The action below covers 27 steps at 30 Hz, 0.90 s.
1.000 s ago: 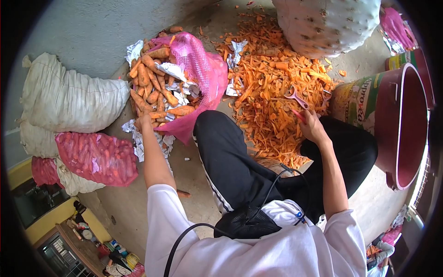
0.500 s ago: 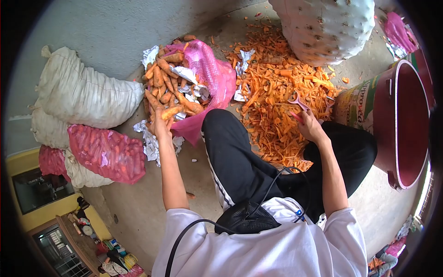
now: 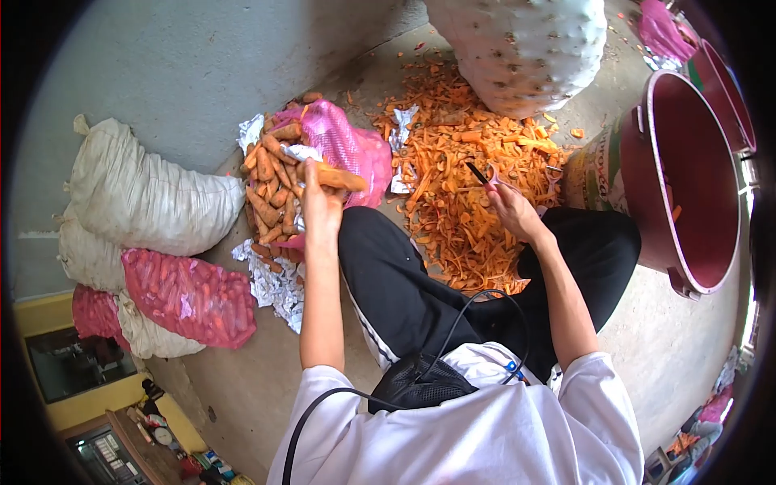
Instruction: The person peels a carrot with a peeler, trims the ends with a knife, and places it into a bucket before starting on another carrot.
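My left hand is closed around a large carrot, whose thick end points right, over the edge of the carrot pile. Unpeeled carrots spill there from a pink mesh sack, mixed with crumpled paper. In my right hand is a pink-handled peeler, its fingers wrapped round the handle. A narrow dark blade-like part sticks out up and left from the same grip. Below this hand spreads a heap of orange peelings.
A tall maroon tub stands at the right, some orange pieces inside. A bulging white sack stands behind the peelings. At left, white sacks and a pink mesh sack of carrots lie stacked by the wall. My crossed legs are between my hands.
My left hand has lifted the carrot off the pile and brought it rightward. My right hand has shifted left and turned the peeler. The whole view has shifted slightly.
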Tool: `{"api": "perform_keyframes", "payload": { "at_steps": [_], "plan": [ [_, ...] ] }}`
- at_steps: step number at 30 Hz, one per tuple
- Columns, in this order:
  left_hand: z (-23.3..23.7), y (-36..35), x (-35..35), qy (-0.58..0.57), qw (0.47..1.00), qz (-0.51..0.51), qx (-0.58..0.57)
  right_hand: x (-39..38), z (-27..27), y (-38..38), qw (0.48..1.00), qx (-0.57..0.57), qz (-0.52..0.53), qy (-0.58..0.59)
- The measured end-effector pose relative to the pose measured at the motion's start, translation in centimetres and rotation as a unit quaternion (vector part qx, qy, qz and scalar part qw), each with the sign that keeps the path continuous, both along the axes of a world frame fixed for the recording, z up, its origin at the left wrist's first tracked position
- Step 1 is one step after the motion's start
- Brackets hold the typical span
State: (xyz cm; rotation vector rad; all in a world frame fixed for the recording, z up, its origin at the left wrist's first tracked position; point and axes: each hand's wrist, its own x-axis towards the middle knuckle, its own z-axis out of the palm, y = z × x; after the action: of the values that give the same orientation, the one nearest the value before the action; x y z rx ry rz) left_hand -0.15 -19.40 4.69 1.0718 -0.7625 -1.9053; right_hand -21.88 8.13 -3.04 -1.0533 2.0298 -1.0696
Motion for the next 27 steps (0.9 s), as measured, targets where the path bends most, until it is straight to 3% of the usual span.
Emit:
{"api": "perform_keyframes", "payload": {
  "at_steps": [2,4,6,8,9,10,12,15,19,22,27],
  "plan": [
    [-2.5,1.2,-1.5,0.065,0.992,-0.104,-0.016,0.1,0.5,-0.1,0.998,0.013,-0.056,-0.006],
    [-1.5,5.4,-4.5,0.008,0.990,-0.129,-0.051,-0.2,0.7,-0.3,0.995,0.036,-0.075,-0.058],
    [-4.1,7.7,-5.5,-0.129,0.927,-0.192,-0.294,-0.3,0.9,-0.2,0.969,0.022,-0.150,-0.197],
    [-5.6,10.2,-6.1,-0.199,0.877,-0.228,-0.373,-0.1,1.9,0.0,0.961,-0.049,-0.181,-0.205],
    [-5.2,11.5,-6.1,-0.222,0.859,-0.252,-0.387,-0.3,2.2,0.0,0.973,-0.005,-0.164,-0.161],
    [-4.7,12.5,-6.2,-0.245,0.838,-0.275,-0.401,0.4,3.8,0.0,0.980,-0.039,-0.161,-0.110],
    [-4.9,13.6,-6.2,-0.264,0.806,-0.283,-0.448,1.2,6.0,-0.3,0.990,0.066,-0.118,-0.040],
    [-6.6,14.0,-6.0,-0.253,0.770,-0.312,-0.495,3.2,6.0,-1.0,0.992,0.069,-0.101,-0.018],
    [-7.5,14.3,-6.1,-0.330,0.715,-0.266,-0.556,5.2,6.1,-1.6,0.991,0.104,-0.073,0.051],
    [-7.3,14.7,-5.9,-0.334,0.741,-0.269,-0.517,5.7,6.1,-2.0,0.989,0.108,-0.081,0.059],
    [-7.7,14.4,-5.8,-0.328,0.722,-0.253,-0.553,5.7,5.8,-2.1,0.989,0.107,-0.088,0.057]
  ]
}}
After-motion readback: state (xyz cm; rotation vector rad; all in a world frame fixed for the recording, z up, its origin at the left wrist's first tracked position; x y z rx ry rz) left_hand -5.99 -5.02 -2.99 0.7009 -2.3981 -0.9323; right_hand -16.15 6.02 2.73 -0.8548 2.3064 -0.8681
